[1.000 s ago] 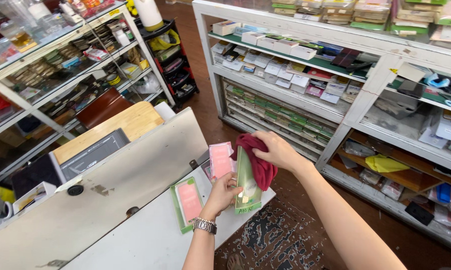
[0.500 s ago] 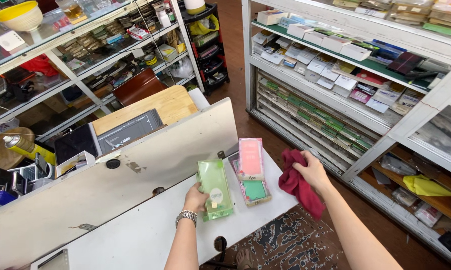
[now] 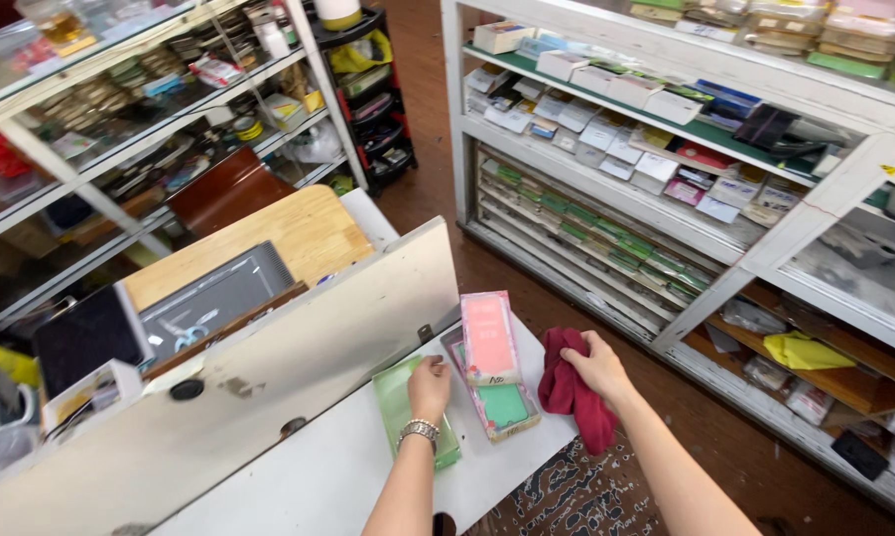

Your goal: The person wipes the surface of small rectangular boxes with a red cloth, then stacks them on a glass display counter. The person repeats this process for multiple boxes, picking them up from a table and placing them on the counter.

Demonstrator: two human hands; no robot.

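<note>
My left hand, with a metal watch on the wrist, presses flat on a light green packet lying on the white counter. Just right of it lies a small stack of packets, a pink one on top of a green-and-pink one. My right hand grips a dark red cloth at the counter's right edge, close to the stack.
A tilted white panel rises behind the counter, with a wooden desk and a grey tray beyond. White shelves of small boxes stand on the right. Glass shelving full of goods lines the left. The floor is brown.
My left hand lowered the green packet from the air onto the counter and now presses it flat. My right hand with the red cloth stayed near the counter's right edge.
</note>
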